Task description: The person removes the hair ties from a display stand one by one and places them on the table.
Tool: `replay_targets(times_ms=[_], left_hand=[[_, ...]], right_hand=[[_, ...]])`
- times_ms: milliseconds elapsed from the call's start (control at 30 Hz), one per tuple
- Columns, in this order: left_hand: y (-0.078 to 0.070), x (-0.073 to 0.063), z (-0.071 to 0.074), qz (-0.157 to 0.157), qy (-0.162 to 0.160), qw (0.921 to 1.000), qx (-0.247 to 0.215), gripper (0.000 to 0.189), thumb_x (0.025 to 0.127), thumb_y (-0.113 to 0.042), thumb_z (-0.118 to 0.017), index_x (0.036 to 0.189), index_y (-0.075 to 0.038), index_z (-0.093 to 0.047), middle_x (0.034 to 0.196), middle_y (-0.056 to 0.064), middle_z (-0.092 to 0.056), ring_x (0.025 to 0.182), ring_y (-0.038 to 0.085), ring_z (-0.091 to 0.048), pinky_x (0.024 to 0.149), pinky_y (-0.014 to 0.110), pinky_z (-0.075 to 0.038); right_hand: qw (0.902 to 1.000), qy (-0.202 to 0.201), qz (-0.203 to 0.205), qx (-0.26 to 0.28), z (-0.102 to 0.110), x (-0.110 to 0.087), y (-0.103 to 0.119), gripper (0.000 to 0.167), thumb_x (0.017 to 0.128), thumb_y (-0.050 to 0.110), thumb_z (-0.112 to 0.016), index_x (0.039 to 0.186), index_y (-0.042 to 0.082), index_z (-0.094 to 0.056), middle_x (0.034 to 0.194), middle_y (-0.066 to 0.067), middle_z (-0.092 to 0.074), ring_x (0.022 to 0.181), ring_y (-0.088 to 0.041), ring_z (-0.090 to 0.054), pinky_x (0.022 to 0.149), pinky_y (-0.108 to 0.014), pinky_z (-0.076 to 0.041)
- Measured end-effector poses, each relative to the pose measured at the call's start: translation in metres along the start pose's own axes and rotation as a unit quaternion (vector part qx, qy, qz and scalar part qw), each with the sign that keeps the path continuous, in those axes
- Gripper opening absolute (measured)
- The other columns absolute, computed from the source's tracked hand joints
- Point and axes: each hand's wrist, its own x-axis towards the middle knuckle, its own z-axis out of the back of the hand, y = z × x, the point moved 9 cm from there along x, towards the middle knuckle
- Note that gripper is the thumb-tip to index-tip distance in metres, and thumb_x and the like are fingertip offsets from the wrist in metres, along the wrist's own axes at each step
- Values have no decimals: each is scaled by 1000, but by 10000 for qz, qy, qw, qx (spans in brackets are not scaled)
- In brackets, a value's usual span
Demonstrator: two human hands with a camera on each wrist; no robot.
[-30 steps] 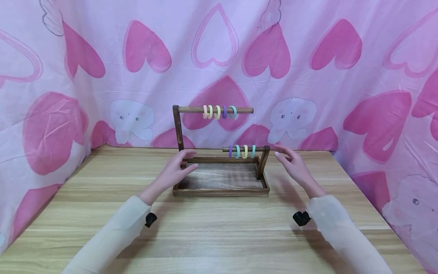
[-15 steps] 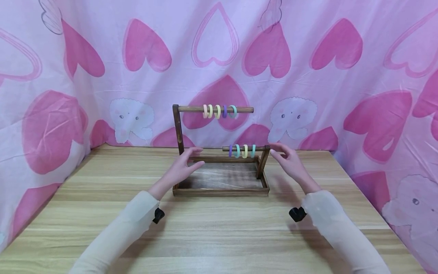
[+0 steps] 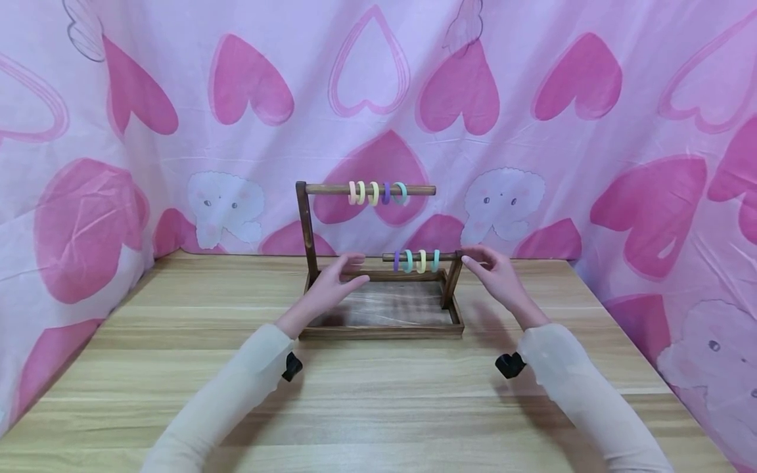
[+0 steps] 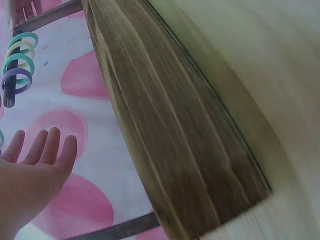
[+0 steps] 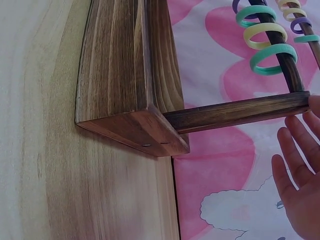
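Observation:
A dark wooden rack (image 3: 381, 333) has a high rod (image 3: 331, 189) on its left post and a lower rod (image 3: 447, 257) on its short right post (image 3: 452, 282). Pink, yellow, purple and teal rings (image 3: 374, 194) hang on the high rod. Purple, teal and yellow rings (image 3: 421, 261) hang on the low one. My left hand (image 3: 328, 289) reaches over the tray part, fingers apart and holding nothing, left of the low rod's free end. At the top of the short post are the thumb and fingertips of my right hand (image 3: 497, 279), its visible fingers fairly straight in the right wrist view.
The rack stands on a light wood table (image 3: 378, 407). Behind and beside the table hangs a pink cloth (image 3: 514, 164) printed with hearts. A black wrist-worn camera piece (image 3: 292, 366) shows under the left sleeve, another one (image 3: 510, 364) by the right.
My left hand has moved right, from the tall post to over the tray. My right hand has shifted a little left, up to the short post's top. Rack and rings have stayed put.

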Motion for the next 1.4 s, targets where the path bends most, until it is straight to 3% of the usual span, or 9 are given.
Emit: replay_targets(times_ms=[167, 367, 533, 667, 1033, 1233, 1400], left_hand=[[-20, 2, -7, 196, 66, 9992, -345, 45, 86, -10, -57, 125, 3, -40, 123, 20, -44, 113, 34, -41, 93, 44, -32], [3, 17, -16, 351, 126, 9985, -401, 54, 84, -26, -61, 128, -7, -39, 127, 14, -42, 117, 31, -39, 90, 36, -37], [6, 23, -22, 473, 190, 9976, -460, 55, 83, -28, -62, 129, -11, -38, 127, 10, -43, 117, 24, -40, 91, 35, -37], [10, 28, -26, 550, 176, 9973, -463, 55, 82, -28, -63, 129, -13, -39, 127, 10, -43, 115, 18, -41, 90, 33, -37], [13, 38, -30, 675, 95, 9961, -561, 46, 84, -25, -61, 126, -16, -43, 123, 2, -45, 111, 18, -43, 88, 34, -38], [-2, 34, -36, 683, 292, 9924, -981, 49, 86, -20, -59, 128, -4, -39, 126, 15, -41, 111, 29, -43, 86, 38, -41], [-16, 30, -40, 824, 363, 9902, -1067, 47, 86, -16, -58, 128, -4, -39, 125, 16, -41, 111, 29, -44, 85, 36, -41]], right_hand=[[10000, -35, 51, 61, 0, 1, 1, 30, 90, 13, -52, 114, -5, -53, 108, -19, -56, 94, -14, -52, 80, -22, -40], [9999, -21, 34, 154, -1, 4, -6, 32, 89, 14, -53, 114, -6, -53, 107, -18, -56, 93, -12, -52, 80, -23, -41], [9999, 10, -27, 139, -3, 4, -11, 32, 90, 17, -53, 115, -4, -53, 108, -16, -56, 94, -15, -52, 79, -23, -41], [9999, 23, -39, 111, -3, 0, -3, 31, 90, 14, -52, 114, -4, -53, 109, -18, -55, 96, -18, -51, 80, -22, -40], [9998, -53, 84, 147, 0, 1, -1, 30, 89, 11, -52, 113, -6, -53, 108, -20, -56, 93, -11, -52, 80, -22, -40], [9999, -53, 74, 143, 0, 1, -1, 31, 90, 12, -52, 113, -8, -52, 107, -20, -56, 93, -13, -52, 79, -21, -40], [9999, -47, 46, 139, -1, 1, -1, 30, 90, 12, -52, 113, -6, -53, 107, -19, -56, 94, -16, -52, 79, -20, -40]])
